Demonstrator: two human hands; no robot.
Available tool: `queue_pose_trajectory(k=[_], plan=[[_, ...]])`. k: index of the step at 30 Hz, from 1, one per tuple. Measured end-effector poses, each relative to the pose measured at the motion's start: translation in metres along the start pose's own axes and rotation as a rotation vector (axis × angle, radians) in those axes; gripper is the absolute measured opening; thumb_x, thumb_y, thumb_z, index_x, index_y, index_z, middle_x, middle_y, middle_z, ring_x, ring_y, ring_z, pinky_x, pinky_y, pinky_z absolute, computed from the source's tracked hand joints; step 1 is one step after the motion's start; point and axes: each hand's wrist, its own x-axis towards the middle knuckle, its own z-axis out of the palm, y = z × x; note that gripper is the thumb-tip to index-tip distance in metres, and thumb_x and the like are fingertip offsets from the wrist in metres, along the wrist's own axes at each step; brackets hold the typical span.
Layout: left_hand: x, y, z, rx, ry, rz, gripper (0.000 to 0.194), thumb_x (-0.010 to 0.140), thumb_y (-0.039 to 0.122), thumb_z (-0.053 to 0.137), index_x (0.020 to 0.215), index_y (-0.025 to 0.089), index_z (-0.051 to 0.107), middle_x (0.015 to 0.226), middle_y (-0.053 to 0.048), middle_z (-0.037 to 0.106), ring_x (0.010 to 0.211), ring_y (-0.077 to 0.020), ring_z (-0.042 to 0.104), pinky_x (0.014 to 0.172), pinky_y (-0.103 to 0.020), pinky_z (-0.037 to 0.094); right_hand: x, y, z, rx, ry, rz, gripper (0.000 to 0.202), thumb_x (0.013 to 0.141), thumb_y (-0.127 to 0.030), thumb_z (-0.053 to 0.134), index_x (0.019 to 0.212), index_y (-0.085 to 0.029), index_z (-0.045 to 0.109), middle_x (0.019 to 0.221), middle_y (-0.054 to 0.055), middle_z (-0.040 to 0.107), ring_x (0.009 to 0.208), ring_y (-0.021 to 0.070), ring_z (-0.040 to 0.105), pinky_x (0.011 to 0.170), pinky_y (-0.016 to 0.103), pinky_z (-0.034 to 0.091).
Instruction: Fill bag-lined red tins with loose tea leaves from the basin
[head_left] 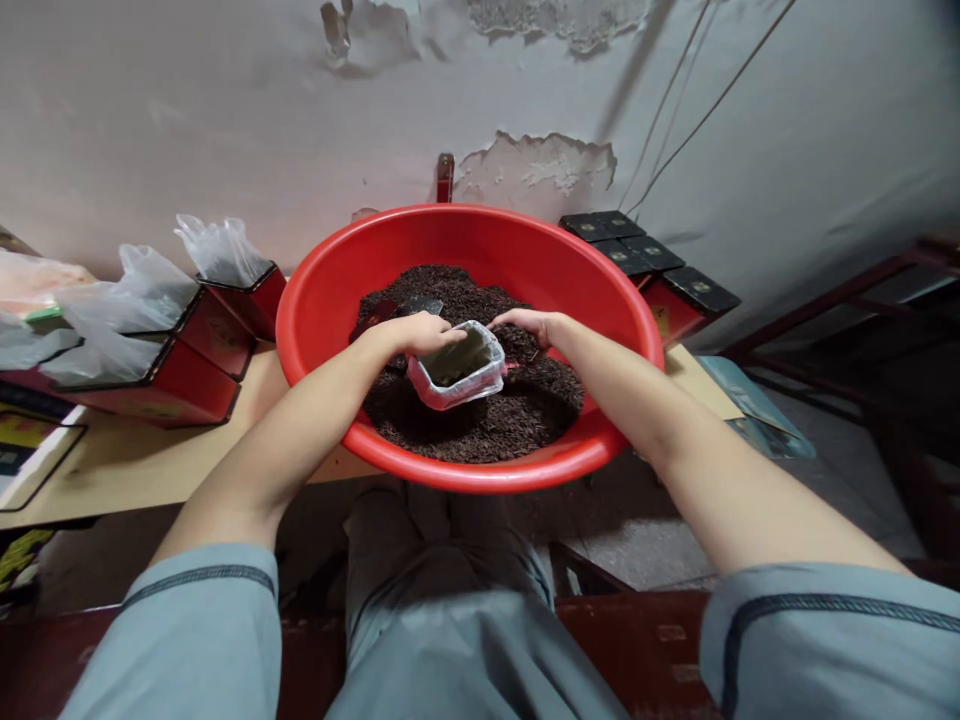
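A large red plastic basin (480, 478) holds a heap of dark brown loose bits (510, 430) that look like dried tea leaves. Over the heap, a small tilted red box (457, 388) with a clear plastic bag lining faces me with its mouth; a little dark material shows inside. My left hand (426, 334) grips its left rim, thumb over the edge. My right hand (529, 322) reaches in from the right with fingers stretched toward the box's far corner, low over the leaves; whether it touches the box I cannot tell. Behind my left hand a dark lid-like piece (420, 305) lies on the heap.
On the left of the tan tabletop (161, 465) stand several red boxes (191, 385) with plastic bags (221, 250) sticking out. Several black-lidded boxes (694, 290) stand right of the basin. A peeling wall (225, 120) rises behind. A dark frame (847, 300) is at the right.
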Motion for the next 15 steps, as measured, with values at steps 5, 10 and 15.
queue_pose_trajectory(k=[5,10,15], plan=[[-0.003,-0.007,-0.010,-0.192,0.067,-0.067,0.079,0.104,0.065,0.015,0.124,0.017,0.074,0.118,-0.013,0.077,0.093,-0.0234,0.075,0.080,-0.027,0.055,-0.009,-0.021,-0.016,0.249,0.026,-0.283,0.037,0.098,-0.049,0.038,0.090,-0.021,0.060,0.078,0.009,0.071,0.075,0.0225,0.066,0.067,0.031,0.056],[-0.002,-0.023,-0.014,-0.304,0.131,-0.194,0.075,0.103,0.065,0.021,0.125,0.017,0.073,0.102,-0.013,0.078,0.079,-0.0237,0.074,0.067,-0.029,0.056,-0.040,-0.046,0.014,0.255,0.094,-0.501,0.057,0.097,-0.067,0.028,0.108,-0.022,0.061,0.084,0.010,0.070,0.081,0.0252,0.066,0.074,0.035,0.057],[-0.007,-0.035,-0.014,-0.371,0.067,-0.259,0.074,0.104,0.066,0.019,0.129,0.018,0.071,0.107,-0.012,0.079,0.081,-0.0235,0.075,0.068,-0.029,0.057,-0.049,-0.052,0.050,0.273,0.069,-0.593,0.065,0.099,-0.068,0.023,0.124,-0.022,0.062,0.090,0.009,0.072,0.083,0.0249,0.067,0.082,0.038,0.058]])
